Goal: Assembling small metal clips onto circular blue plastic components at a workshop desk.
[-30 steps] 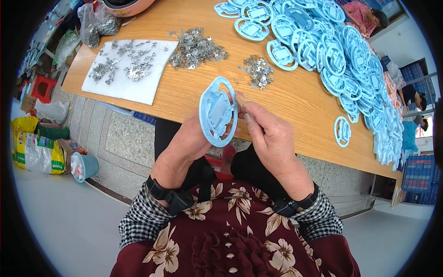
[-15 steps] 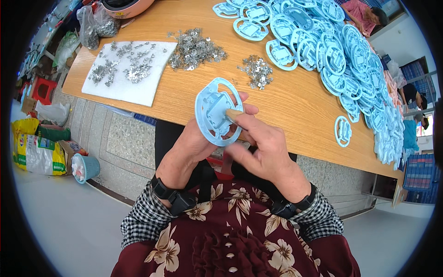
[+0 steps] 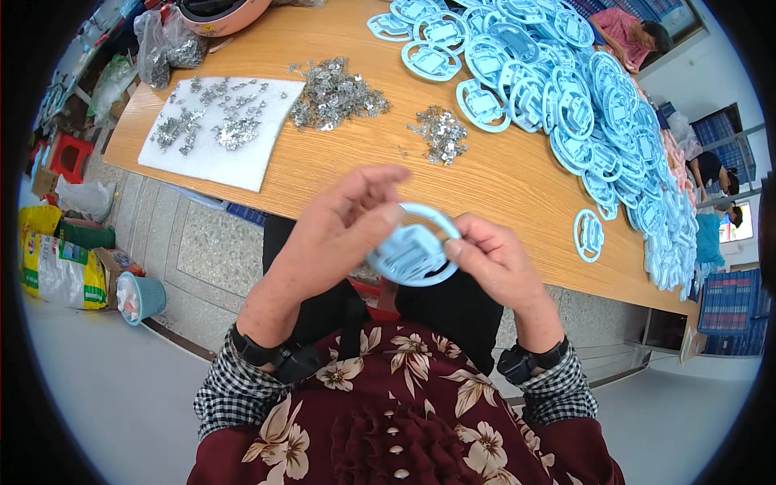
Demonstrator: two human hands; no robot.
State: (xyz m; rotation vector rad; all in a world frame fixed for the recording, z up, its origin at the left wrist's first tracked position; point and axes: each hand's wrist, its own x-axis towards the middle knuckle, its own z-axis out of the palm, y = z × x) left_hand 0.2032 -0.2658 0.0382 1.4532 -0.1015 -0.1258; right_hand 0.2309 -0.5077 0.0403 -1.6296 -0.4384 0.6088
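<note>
Two bare hands of ours are raised before the near edge of the worktop (image 3: 501,194), elbows bent, a black band round each wrist. Our right hand (image 3: 497,260) pinches the right rim of a blue plastic ring (image 3: 420,252) between thumb and fingers, holding it tilted above our lap. Our left hand (image 3: 343,220) is loosely open, fingers part-curled and pointing toward the far edge, thumb across the ring's upper left; we cannot tell whether the thumb presses on it.

We count one ring in hand, one lone ring (image 3: 589,236) toward the near edge at the right, and one big heap of rings (image 3: 578,113) along the far right, too overlapped to number. Two piles of metal clips (image 3: 338,95) lie mid-worktop, the larger beside one white pad (image 3: 234,166), which bears scattered clips at the left end. Two plastic bags (image 3: 186,50) and one pink bowl (image 3: 222,20) sit by the far left corner.

Our worktop is wood-grained; left of it, on the speckled floor (image 3: 214,246), stand one red stool (image 3: 71,158) and one blue basket (image 3: 149,295). Three people (image 3: 626,39) show beyond the right end.
</note>
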